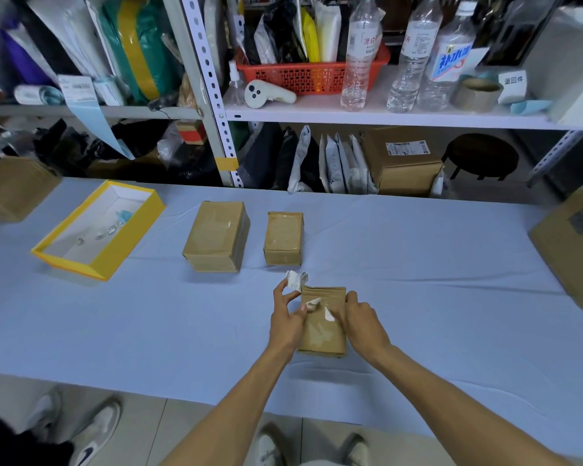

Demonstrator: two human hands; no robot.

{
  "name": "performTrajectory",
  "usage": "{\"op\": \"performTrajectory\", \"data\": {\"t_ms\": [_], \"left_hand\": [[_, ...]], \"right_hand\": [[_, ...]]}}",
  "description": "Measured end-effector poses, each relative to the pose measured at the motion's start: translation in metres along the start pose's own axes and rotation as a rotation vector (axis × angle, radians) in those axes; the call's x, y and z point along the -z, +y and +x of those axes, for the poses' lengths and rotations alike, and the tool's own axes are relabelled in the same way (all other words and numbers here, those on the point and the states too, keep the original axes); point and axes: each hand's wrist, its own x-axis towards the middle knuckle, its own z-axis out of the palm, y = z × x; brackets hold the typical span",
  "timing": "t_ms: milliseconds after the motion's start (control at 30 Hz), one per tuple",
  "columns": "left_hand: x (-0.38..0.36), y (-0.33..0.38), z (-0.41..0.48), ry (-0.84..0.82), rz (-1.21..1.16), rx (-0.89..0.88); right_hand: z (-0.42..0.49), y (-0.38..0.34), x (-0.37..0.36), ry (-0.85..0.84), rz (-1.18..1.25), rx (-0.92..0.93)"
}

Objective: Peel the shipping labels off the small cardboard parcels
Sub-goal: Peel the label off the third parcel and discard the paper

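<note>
A small cardboard parcel [322, 326] lies on the pale blue table [418, 280], with white label scraps still stuck to its top. My left hand [288, 314] pinches a crumpled white label piece [296, 279] lifted off the parcel's far left corner. My right hand [362, 319] presses on the parcel's right side, fingers at a torn white strip [329, 314]. Two more small parcels, a wider one [216, 235] and a narrower one [283, 237], stand farther back with bare tops.
A yellow-rimmed tray [95, 260] holding some scraps sits at the left. Larger cartons rest at the far left [11, 190] and right [572, 247] table edges. Shelves with bottles, a red basket [312, 75] and mailers stand behind. Shoes show on the floor below.
</note>
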Motion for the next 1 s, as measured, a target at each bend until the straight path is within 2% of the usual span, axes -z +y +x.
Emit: {"op": "performTrajectory", "data": {"t_ms": [167,500,633,867,1000], "left_hand": [[0.002,0.002,0.003,-0.013,0.023,-0.013],[0.0,0.008,0.002,-0.022,0.014,-0.062],[-0.001,0.006,-0.004,-0.041,-0.016,-0.048],[0.003,0.007,-0.004,-0.027,-0.029,-0.043],[0.003,0.008,-0.007,-0.029,-0.013,-0.084]], "right_hand": [[-0.005,-0.002,0.001,-0.045,0.188,-0.014],[-0.007,0.004,-0.004,0.023,0.247,-0.039],[-0.008,0.004,-0.005,0.065,0.155,-0.028],[-0.011,0.004,0.001,-0.073,0.261,0.03],[-0.013,0.002,0.0,-0.01,0.327,0.008]]}}
